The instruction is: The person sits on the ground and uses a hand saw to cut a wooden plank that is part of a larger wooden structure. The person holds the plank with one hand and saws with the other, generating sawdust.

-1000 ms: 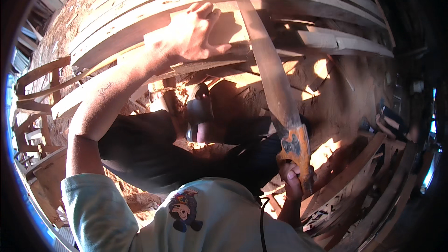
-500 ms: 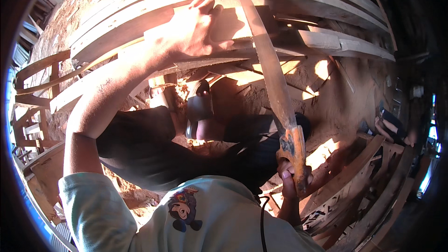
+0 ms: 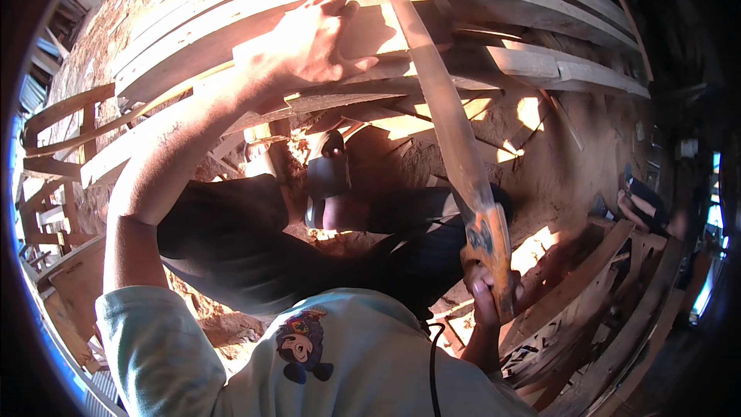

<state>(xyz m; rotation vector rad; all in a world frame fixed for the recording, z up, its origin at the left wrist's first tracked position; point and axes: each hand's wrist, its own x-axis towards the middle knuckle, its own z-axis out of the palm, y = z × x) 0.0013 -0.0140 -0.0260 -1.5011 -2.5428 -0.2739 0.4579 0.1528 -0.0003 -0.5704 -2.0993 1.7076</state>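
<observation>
My right hand (image 3: 486, 293) is closed around the worn wooden handle of a handsaw (image 3: 446, 112). Its long blade slants up and to the left from the handle, crossing the edge of a wooden board (image 3: 370, 35). My left hand (image 3: 312, 42) lies on that board, to the left of the blade, fingers and thumb spread against the wood. Strong sunlight washes out part of this hand, and the exact contact between saw teeth and board is hard to make out.
Long pale beams (image 3: 193, 38) run across the far side. Another timber (image 3: 540, 66) extends to the right. Below are my legs and the dirt floor (image 3: 532, 162) with wood scraps. Stacked planks (image 3: 579, 286) lie at right, and a wooden frame (image 3: 58, 131) stands at left.
The saw has shifted slightly: its handle, in my right hand, is a little farther right and nearer, with the tip a little farther left. My left hand stays on the board.
</observation>
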